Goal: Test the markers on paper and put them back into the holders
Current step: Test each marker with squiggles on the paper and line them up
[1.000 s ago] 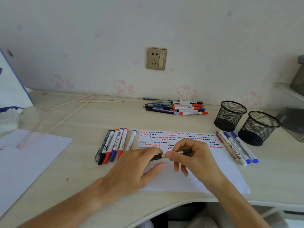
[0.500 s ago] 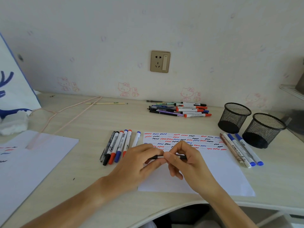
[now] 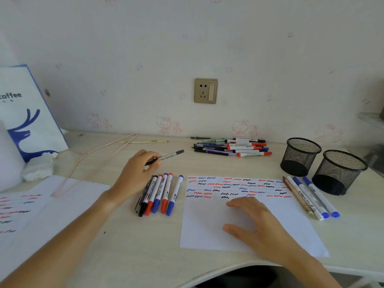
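My left hand [image 3: 136, 173] hides my grey pen's [image 3: 170, 155] lower end; at nine o'clock, the white coffee bag [image 3: 25, 113] is cut off.

Grey-capped marker [image 3: 169, 156] held tilted above a row of six capped markers [image 3: 159, 193] (red, blue, black caps); paper [image 3: 245, 213] flat, top rows of coloured squiggles; three markers [image 3: 311, 197] beside two empty black mesh holders [image 3: 300, 156]; loose marker pile [image 3: 232, 147] behind.

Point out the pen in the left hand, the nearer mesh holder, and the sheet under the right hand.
pen [image 3: 169, 156], head view, on the grey barrel beyond the fingertips.
nearer mesh holder [image 3: 337, 175], head view, on its outer mesh wall.
sheet [image 3: 204, 229], head view, on its blank lower part, left of the right hand.
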